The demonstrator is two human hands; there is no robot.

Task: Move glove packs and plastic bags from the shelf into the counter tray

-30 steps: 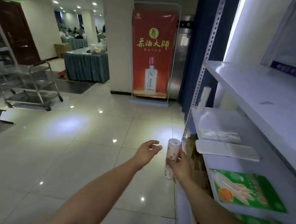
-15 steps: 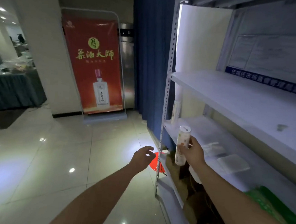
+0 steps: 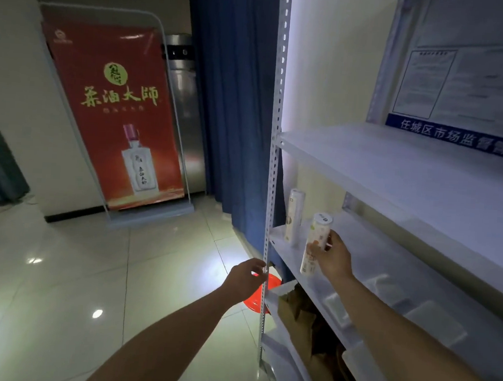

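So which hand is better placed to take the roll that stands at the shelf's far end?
Probably the left hand: it is empty and open beside the shelf post. The right hand already grips a roll near the standing roll.

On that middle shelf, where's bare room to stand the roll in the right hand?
Bare room: between the upright white roll at the shelf's far end and the flat clear packs. Toward you, packs crowd it. The right hand holds the white printed roll.
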